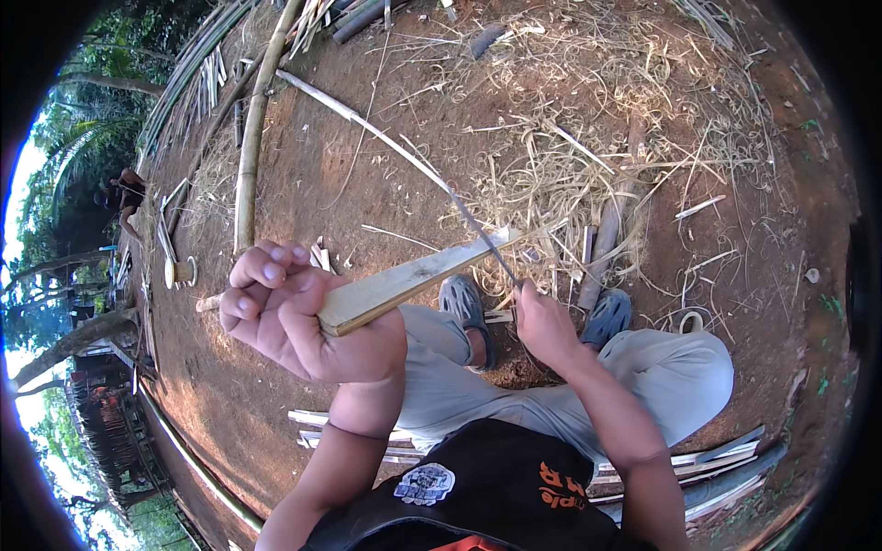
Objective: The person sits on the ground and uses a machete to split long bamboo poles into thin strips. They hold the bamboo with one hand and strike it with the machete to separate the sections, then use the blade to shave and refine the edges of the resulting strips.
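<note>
My left hand is turned palm up, its fingers curled, with the thick end of a pale bamboo slat held against the palm and thumb. The slat slants away to the right, its far end narrowing into a thin tip over the shavings. My right hand is closed round the near end of a thin dark knife. The blade crosses the slat near its far end; whether it bites in, I cannot tell. Past the blade runs a long pale stick; whether the two are joined is unclear.
Curly bamboo shavings litter the brown ground ahead. A bamboo pole stretches along the left, near a pale spool-like object. Split strips lie beside my legs. Another person is far left, near trees.
</note>
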{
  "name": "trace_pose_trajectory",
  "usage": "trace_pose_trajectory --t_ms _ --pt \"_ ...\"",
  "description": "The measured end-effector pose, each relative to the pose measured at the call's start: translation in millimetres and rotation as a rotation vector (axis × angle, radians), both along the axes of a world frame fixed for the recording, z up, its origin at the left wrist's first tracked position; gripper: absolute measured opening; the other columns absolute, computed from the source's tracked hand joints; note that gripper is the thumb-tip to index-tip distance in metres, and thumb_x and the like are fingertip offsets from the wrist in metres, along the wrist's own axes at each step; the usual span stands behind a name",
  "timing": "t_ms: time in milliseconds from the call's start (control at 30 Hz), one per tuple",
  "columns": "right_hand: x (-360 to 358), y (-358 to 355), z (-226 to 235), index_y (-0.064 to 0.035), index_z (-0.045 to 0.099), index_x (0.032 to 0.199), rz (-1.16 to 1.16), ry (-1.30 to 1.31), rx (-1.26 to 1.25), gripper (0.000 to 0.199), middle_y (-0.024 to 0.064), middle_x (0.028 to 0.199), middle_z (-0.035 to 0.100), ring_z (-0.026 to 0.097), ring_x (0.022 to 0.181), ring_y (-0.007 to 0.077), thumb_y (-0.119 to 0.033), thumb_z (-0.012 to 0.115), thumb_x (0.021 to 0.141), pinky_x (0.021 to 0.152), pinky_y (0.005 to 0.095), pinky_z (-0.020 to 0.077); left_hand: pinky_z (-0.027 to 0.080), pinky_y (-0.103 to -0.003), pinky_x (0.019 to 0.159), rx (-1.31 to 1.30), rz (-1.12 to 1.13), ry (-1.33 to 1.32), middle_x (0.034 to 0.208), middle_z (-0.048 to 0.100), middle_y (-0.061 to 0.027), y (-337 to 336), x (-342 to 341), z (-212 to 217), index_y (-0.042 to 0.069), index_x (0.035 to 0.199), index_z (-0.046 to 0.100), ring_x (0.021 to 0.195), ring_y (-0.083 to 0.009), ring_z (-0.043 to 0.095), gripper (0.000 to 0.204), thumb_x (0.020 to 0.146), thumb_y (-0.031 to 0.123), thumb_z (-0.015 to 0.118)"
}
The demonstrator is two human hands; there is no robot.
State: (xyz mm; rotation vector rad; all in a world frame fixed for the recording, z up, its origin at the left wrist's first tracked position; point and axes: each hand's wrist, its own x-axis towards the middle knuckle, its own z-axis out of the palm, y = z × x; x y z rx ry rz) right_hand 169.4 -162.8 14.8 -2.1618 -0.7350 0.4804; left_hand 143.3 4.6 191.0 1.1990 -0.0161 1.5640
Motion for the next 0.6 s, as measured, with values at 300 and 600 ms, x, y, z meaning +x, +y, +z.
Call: trace_pose_trajectory --t_ms 300,600 --pt "15 -15 -82 0.0074 0.053 0.109 -0.033 0.024 -0.283 0.021 0.0258 0.073 0.065 0.065 0.069 0.0443 -0.003 0.051 0.091 0.063 0.052 0.0525 0.042 -0.036 0.078 0.042 -0.07 0.055 0.079 0.047 -0.0089 10 -2 -5 0.011 0.096 0.037 0.08 -0.0201 0.046 0.035 0.068 -0.01 0.042" --pt "-6 13 28 0.0031 0.053 0.104 0.033 -0.167 0.038 0.02 0.0243 0.076 0.065 0.065 0.066 0.0402 -0.015 0.052 0.096 0.059 0.0486 0.0515 0.046 -0.029 0.053 0.073 -0.328 0.067 0.071 0.047 -0.0104 27 16 -4 0.009 0.095 0.036 0.065 -0.0212 0.05 0.017 0.084 -0.004 0.04"
